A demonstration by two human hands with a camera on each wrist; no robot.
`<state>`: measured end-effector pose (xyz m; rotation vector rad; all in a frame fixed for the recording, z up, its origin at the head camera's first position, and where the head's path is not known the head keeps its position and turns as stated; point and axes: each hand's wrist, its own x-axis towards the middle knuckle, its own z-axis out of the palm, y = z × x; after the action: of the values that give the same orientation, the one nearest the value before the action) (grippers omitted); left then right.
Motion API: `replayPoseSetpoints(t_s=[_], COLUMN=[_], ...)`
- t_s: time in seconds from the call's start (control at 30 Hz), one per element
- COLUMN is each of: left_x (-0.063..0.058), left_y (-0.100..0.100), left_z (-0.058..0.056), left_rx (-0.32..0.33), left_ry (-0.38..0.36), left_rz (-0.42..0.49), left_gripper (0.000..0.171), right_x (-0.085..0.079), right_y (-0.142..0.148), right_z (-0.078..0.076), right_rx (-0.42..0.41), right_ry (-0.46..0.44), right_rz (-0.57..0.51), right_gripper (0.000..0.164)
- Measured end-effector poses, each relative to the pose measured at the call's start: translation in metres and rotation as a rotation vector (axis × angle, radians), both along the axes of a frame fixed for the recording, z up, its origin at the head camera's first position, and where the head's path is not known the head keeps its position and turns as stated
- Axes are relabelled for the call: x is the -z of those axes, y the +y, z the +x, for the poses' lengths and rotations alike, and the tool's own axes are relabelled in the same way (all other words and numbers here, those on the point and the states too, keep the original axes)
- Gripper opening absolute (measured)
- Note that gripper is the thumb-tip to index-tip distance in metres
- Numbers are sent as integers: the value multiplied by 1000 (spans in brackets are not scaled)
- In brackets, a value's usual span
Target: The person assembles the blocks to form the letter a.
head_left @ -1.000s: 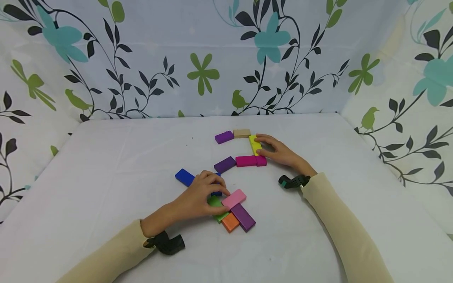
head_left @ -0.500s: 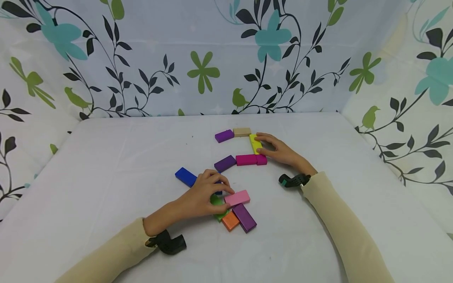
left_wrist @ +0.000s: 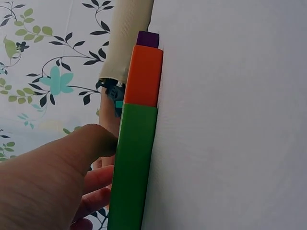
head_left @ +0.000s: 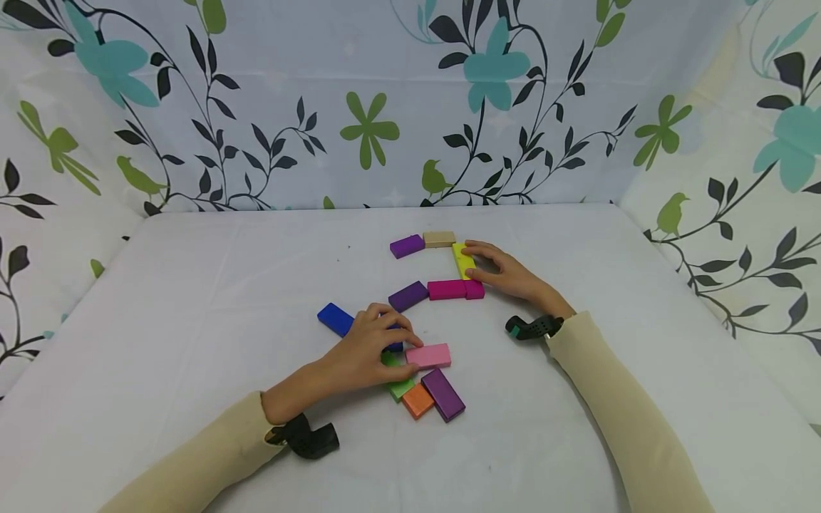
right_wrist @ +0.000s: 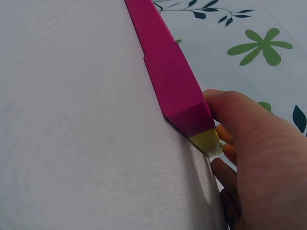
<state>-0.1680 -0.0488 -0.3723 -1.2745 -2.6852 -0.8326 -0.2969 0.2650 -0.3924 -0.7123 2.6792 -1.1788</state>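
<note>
My left hand (head_left: pixel 368 349) pinches the left end of a pink block (head_left: pixel 430 355) between thumb and index finger. Under that hand lie a green block (head_left: pixel 400 389) and dark blue ones, partly hidden by the fingers. An orange block (head_left: pixel 418 401) and a purple block (head_left: pixel 443 395) adjoin the near side of this group. Farther back, my right hand (head_left: pixel 509 276) holds a yellow block (head_left: pixel 463 261) along its right side, thumb at the near end and fingertip at the far end. Magenta blocks (right_wrist: pixel 172 76) lie right at that thumb.
A tan block (head_left: pixel 439 239) and a violet block (head_left: pixel 407 246) continue the row at the back. A dark purple block (head_left: pixel 408 296) and a blue block (head_left: pixel 336 320) lie left of the magenta ones. All rest on a white-covered table (head_left: pixel 192 342), with a patterned curtain (head_left: pixel 385 71) behind.
The pink block has turned clockwise to lie nearly level and shifted slightly right, my left hand moving with it. The purple block below it moved slightly. My right hand stays on the yellow block.
</note>
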Motion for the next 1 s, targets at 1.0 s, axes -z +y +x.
replayPoseSetpoints(t_s=[1.0], left_x=[1], left_y=[-5], left_z=[0], left_rx=[12], left_ry=[-52], left_rz=[22], left_gripper=[22], right_x=[0], right_y=[0], right_z=[2], right_rx=[-10], right_ry=[-8], right_rz=[-26], right_gripper=[51])
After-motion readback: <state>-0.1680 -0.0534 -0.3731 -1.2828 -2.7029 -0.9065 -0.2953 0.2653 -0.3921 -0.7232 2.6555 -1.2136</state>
